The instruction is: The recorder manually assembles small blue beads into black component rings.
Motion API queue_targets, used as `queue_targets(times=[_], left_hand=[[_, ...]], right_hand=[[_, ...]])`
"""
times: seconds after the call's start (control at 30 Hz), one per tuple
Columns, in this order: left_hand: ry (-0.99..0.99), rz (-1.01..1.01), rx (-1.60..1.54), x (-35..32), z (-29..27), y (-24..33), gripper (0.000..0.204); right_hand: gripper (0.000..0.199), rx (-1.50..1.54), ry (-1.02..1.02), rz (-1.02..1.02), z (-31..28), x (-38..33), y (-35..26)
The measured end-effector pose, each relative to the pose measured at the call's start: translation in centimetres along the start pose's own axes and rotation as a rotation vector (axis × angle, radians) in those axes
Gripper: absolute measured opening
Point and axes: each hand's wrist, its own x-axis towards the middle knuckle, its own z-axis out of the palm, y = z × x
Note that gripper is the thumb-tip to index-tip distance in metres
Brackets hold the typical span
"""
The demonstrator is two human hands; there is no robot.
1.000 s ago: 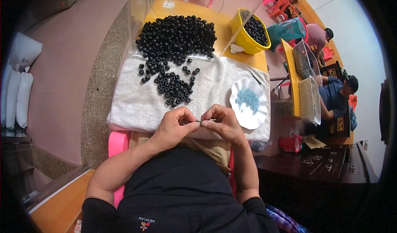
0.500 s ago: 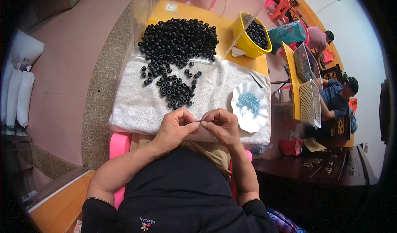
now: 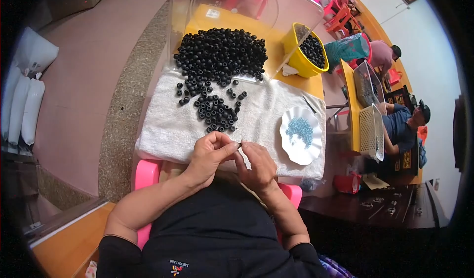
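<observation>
A person seated in a black shirt works with both bare hands at the near edge of a white towel [image 3: 165, 130] spread over a yellow tabletop [image 3: 312, 83]. The left hand [image 3: 212, 155] pinches a tiny dark piece [image 3: 240, 144] between thumb and index finger, above the towel's front edge. The right hand [image 3: 259, 165] is close beside it, index fingertip at the piece and thumb lower down; I cannot tell whether it grips anything.

Beyond the hands lies a loose cluster of black round beads [image 3: 216, 114], many with their holes showing. It trails back to a large heap of black beads [image 3: 222, 56] spilling from a clear plastic bin [image 3: 306, 34] onto the towel. To the right, on the towel, sits a white scalloped plate [image 3: 302, 156] holding small pale-blue beads [image 3: 299, 130] — a slim dark tool [image 3: 311, 103] lies just behind it. Farther back, a yellow tub [image 3: 299, 65] full of black beads stands on the tabletop.

At far right, a co-worker in a dark blue shirt [image 3: 401, 126] sits by a white perforated basket [image 3: 368, 130]. White sacks [image 3: 32, 112] line the left side.
</observation>
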Motion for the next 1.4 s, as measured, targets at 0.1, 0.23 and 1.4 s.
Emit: queue_targets(times=[0.1, 0.23, 1.4], left_hand=[[0.017, 0.007, 0.004, 0.0, 0.0, -0.2, 0.012], [0.038, 0.025, -0.024, -0.3, 0.3, -0.2, 0.012], [-0.034, -0.015, 0.041, -0.3, 0.2, -0.5, 0.012]], right_hand=[[0.036, -0.035, 0.006, -0.001, 0.2, 0.1, -0.5], [0.021, -0.055, 0.047, -0.042, 0.5, 0.4, -0.6], [0.034, 0.127, -0.07, 0.069, -0.7, 0.6, 0.4]])
